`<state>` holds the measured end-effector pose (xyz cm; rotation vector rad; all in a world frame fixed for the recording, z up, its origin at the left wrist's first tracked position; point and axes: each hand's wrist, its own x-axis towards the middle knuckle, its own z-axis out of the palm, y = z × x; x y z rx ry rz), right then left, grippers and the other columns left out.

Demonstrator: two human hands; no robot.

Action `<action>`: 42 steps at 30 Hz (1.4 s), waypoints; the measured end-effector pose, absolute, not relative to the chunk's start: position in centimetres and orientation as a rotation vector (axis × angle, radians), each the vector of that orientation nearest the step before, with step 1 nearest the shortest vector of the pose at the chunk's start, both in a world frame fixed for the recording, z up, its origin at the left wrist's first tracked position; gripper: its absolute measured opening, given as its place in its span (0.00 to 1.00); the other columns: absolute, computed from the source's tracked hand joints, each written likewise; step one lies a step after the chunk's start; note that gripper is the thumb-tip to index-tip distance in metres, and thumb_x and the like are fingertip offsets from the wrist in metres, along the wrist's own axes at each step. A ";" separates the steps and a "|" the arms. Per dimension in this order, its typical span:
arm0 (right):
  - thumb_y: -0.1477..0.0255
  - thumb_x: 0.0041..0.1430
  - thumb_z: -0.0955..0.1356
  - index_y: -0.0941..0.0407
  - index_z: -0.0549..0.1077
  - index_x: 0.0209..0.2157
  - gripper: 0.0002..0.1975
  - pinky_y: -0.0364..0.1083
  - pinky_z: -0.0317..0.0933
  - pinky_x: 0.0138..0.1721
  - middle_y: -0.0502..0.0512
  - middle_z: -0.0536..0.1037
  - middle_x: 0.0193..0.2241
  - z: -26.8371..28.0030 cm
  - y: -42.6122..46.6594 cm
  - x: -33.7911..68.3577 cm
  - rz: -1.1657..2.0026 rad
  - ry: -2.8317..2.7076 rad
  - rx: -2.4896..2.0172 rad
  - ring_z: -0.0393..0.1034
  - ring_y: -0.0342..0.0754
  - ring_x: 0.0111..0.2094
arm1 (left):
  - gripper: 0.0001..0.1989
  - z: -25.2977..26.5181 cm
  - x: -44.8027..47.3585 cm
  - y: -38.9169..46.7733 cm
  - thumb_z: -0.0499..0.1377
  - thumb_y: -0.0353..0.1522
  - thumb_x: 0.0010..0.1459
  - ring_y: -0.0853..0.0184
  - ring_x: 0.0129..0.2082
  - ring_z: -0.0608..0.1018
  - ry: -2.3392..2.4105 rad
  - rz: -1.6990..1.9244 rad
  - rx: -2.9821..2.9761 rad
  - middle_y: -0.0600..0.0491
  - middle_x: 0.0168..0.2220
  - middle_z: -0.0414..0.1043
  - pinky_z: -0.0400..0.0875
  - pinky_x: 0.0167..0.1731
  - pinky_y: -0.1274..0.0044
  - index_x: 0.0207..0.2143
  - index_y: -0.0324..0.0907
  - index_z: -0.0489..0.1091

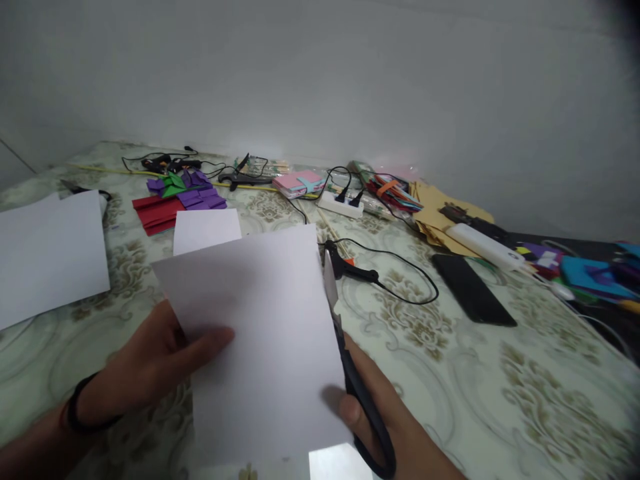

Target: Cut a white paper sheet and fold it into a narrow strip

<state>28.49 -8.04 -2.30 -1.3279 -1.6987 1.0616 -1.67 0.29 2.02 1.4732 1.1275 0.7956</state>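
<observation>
A sheet of white paper (270, 320) is held up at the middle of the view, over the table. My left hand (160, 360), with a dark band at the wrist, pinches its left side, thumb on top and the other fingers mostly hidden beneath. Black-handled scissors (357, 380) are in my right hand (375, 400), its thumb through a handle loop. Their blades point away from me along the sheet's right edge. Whether the blades touch the paper I cannot tell. Under the sheet's near edge lies a smaller white piece (340, 463).
White paper (50, 257) lies at left, another piece (207, 227) beyond the sheet. Red (157, 213) and purple folded paper (203, 197) sit behind. A glue gun (350, 267) with its looping cord, a black phone (473, 290) and a power strip (341, 205) are to the right.
</observation>
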 end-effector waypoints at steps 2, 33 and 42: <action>0.53 0.66 0.68 0.48 0.64 0.68 0.33 0.64 0.60 0.64 0.61 0.68 0.67 -2.2 -8.1 28.4 1.042 -1.699 -1.331 0.64 0.66 0.66 | 0.15 2.0 -1.6 0.3 0.67 0.42 0.60 0.63 0.31 0.83 1.172 0.794 1.471 0.52 0.37 0.83 0.77 0.25 0.81 0.45 0.45 0.76; 0.46 0.68 0.63 0.46 0.66 0.64 0.30 0.56 0.70 0.55 0.59 0.75 0.54 -2.0 -7.5 28.4 0.941 -1.754 -1.269 0.71 0.61 0.56 | 0.17 1.6 -1.3 0.7 0.66 0.46 0.60 0.63 0.32 0.83 1.260 0.794 1.406 0.52 0.38 0.84 0.78 0.26 0.79 0.44 0.43 0.79; 0.44 0.67 0.62 0.46 0.68 0.61 0.30 0.48 0.73 0.39 0.55 0.77 0.41 -1.0 -7.1 27.7 0.984 -1.741 -1.213 0.74 0.52 0.37 | 0.19 1.3 -1.5 0.3 0.66 0.48 0.60 0.64 0.28 0.82 1.226 0.701 1.312 0.52 0.33 0.84 0.76 0.23 0.80 0.42 0.41 0.79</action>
